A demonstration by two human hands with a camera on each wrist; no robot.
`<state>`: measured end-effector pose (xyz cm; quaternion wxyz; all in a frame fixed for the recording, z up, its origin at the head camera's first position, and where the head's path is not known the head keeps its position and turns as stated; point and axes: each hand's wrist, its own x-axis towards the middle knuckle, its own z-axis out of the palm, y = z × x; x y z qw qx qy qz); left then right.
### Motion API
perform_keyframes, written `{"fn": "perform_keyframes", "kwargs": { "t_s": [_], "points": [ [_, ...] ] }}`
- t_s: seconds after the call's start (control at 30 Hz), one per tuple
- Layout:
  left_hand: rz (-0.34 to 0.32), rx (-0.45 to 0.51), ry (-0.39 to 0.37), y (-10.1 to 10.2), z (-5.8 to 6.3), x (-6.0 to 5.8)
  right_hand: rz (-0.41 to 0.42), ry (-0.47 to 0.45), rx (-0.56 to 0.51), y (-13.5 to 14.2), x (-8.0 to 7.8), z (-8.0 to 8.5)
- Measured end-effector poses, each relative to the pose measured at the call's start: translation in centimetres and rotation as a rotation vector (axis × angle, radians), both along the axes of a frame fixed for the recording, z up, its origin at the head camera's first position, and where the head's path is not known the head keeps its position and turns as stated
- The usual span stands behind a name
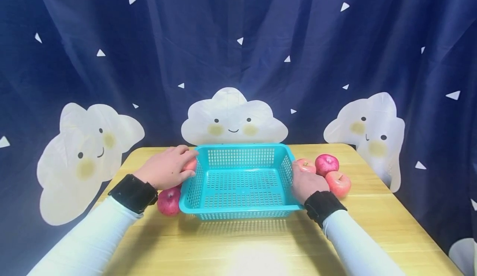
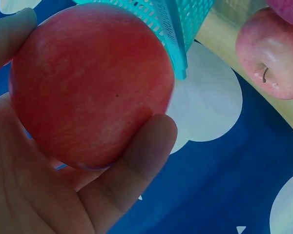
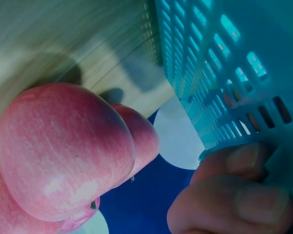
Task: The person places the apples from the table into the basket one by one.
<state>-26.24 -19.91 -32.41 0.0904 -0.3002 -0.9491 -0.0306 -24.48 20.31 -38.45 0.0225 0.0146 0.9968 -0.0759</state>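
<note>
My left hand holds a pinkish-red apple, fingers and thumb spread around its sides. This apple is beside the left wall of a turquoise plastic basket, close to the rim. Inside the basket only the slotted floor shows. On the right side, my right hand grips the basket's rim; its bent fingers show against the wall in the right wrist view. A dark red apple sits below my left hand, against the basket's left side.
Right of the basket, beside my right hand, a cluster holds a pale pink apple, a dark red apple and another pinkish apple. The wooden table ends at a dark blue curtain printed with clouds.
</note>
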Motion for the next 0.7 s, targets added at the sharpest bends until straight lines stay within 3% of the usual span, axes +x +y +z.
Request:
{"fn": "perform_keyframes", "kwargs": {
  "t_s": [0.7],
  "points": [
    [0.001, -0.013, -0.038, 1.2, 0.0, -0.6, 0.008, 0.040, 0.014, -0.2, 0.1, -0.3]
  ]
}}
